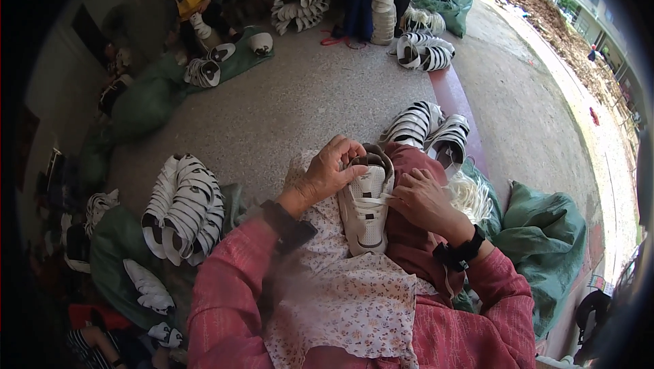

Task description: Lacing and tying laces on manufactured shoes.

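Observation:
A cream and white sneaker upper (366, 226) lies on my lap, its toe toward me and its dark-lined collar away from me. White shoelace (371, 203) crosses the lower part of its tongue. My left hand (325, 173) is at the collar's left side, fingers curled over the edge and thumb by the top of the tongue. On the other side, my right hand (424, 200) has its fingers bent together at the eyelet edge, where the lace runs to them. The fingertips of this hand are partly hidden. Under the shoe is a floral apron (347, 294).
Stacked shoe uppers (184, 209) stand at my left, with more uppers (415, 124) beyond my right knee. Loose white laces (470, 195) lie beside a green sack (545, 233) on my right. Two people sit at the back among other piles of uppers (298, 2).

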Available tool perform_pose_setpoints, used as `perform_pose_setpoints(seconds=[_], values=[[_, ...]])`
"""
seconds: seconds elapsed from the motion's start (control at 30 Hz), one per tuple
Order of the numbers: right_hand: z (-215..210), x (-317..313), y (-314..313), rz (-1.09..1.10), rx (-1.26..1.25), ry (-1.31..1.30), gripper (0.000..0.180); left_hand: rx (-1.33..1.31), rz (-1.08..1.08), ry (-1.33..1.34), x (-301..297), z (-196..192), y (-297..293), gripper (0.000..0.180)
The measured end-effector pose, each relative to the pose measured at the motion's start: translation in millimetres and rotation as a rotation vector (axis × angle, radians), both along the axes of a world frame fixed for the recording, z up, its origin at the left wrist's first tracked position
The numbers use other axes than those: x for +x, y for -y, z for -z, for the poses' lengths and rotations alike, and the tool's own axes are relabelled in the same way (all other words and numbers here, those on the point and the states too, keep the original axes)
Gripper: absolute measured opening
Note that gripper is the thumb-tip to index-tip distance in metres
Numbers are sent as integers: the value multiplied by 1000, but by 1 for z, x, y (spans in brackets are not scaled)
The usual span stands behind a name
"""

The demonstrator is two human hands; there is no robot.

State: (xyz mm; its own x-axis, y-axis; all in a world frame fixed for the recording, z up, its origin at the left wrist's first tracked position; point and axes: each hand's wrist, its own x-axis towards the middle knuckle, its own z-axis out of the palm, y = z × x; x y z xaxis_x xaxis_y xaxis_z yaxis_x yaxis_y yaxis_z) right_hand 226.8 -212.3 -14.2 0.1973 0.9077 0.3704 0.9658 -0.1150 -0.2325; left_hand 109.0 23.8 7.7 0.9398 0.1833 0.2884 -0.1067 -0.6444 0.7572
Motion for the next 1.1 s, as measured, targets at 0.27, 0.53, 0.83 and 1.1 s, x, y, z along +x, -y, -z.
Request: perform_pose_setpoints(seconds=[0.27, 0.53, 0.83, 1.1], values=[[-22, 2, 12, -169, -58, -345, 16, 589, 307, 167, -5, -2, 35, 29], [-59, 9, 51, -35, 242, -1482, 29, 140, 424, -22, -31, -33, 19, 27], [-35, 79, 166, -428, 1316, -2057, 20, -706, 703, 215, -143, -132, -5, 42], [28, 129, 267, -28, 1583, -2024, 36, -584, 952, 342, -151, -185, 66, 20]])
